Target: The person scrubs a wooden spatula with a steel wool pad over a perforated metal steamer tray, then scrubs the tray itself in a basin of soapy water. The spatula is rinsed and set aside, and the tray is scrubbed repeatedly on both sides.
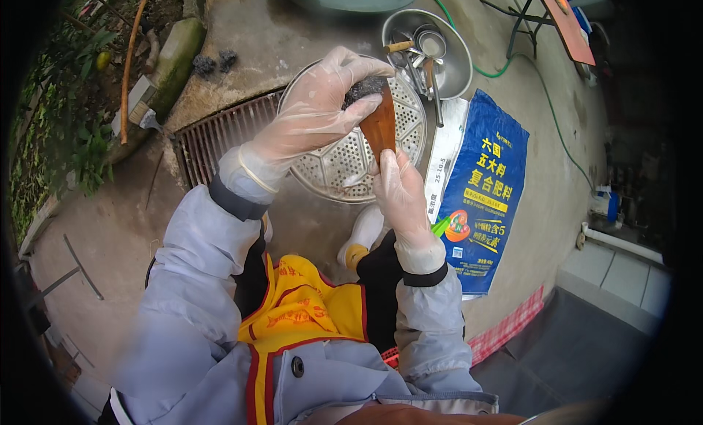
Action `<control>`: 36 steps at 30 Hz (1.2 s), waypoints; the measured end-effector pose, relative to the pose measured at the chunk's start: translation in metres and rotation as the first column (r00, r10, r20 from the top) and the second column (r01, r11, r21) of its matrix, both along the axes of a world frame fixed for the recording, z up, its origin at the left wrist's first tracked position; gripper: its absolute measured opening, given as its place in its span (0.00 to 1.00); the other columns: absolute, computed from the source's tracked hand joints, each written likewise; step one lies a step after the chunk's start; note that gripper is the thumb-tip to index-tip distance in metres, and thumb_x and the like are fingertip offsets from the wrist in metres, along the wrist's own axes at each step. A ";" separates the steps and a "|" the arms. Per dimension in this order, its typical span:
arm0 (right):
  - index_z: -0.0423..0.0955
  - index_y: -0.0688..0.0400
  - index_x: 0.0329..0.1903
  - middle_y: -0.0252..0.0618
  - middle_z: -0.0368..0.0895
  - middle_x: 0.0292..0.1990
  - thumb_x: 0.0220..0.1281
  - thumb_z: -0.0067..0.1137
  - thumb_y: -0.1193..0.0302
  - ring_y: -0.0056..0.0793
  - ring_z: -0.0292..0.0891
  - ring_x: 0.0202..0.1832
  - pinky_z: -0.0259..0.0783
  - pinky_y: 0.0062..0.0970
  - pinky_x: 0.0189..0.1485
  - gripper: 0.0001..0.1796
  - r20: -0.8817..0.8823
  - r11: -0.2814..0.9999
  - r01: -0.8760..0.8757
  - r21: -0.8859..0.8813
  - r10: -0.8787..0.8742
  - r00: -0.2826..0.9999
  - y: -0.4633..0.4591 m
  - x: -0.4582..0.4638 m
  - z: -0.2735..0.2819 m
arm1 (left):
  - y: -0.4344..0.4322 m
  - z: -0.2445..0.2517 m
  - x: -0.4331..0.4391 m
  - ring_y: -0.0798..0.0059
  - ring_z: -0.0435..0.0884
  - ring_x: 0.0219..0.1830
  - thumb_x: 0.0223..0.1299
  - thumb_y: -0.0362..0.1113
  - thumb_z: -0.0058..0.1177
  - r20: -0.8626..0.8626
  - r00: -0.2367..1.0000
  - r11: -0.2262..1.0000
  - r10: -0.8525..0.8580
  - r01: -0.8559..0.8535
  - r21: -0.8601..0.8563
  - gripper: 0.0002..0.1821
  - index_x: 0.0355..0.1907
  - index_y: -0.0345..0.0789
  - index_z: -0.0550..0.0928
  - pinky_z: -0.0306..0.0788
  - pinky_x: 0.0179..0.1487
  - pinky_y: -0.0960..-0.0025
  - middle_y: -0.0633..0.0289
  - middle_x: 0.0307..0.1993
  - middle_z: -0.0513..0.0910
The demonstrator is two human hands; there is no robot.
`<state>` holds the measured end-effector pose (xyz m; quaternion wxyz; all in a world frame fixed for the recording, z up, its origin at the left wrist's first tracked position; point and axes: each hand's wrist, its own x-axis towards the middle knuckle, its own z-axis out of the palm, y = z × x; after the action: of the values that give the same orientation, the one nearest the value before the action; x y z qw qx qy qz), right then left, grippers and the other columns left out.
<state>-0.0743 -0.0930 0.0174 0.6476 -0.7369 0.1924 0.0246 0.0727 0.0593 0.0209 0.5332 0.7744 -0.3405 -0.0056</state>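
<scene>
My left hand (pixel 307 114), in a clear plastic glove, presses a dark steel wool scourer (pixel 366 88) against the broad end of a brown wooden spatula (pixel 380 127). Its thumb lies across the front of the blade. Lower down, my right hand (pixel 405 197), gloved too, grips the spatula's narrow end between thumb and fingers. Beneath both hands is a round perforated metal steamer plate (pixel 325 169), partly hidden by the left hand and the spatula.
A metal bowl (pixel 463 76) with ladles and other utensils stands beyond the plate. To the right lies a blue printed sack (pixel 486 205). A floor grate (pixel 228 134) runs at left, near two scouring pads (pixel 204 65). A green hose (pixel 494 74) and a large tub (pixel 351 1) are farther off.
</scene>
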 end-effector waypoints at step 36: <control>0.74 0.64 0.53 0.45 0.82 0.32 0.75 0.54 0.63 0.35 0.81 0.36 0.75 0.33 0.42 0.17 0.178 0.890 0.226 -0.397 -0.167 0.970 -0.022 0.012 0.012 | -0.011 -0.004 0.005 0.77 0.82 0.43 0.80 0.50 0.40 -0.690 0.719 0.784 -0.087 -0.378 -0.492 0.22 0.56 0.33 0.77 0.77 0.48 0.70 0.62 0.46 0.85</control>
<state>-0.0619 -0.1147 0.0290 0.4875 -0.8339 0.2212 -0.1341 0.0780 0.0482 0.0166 0.8353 0.5315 -0.0385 -0.1353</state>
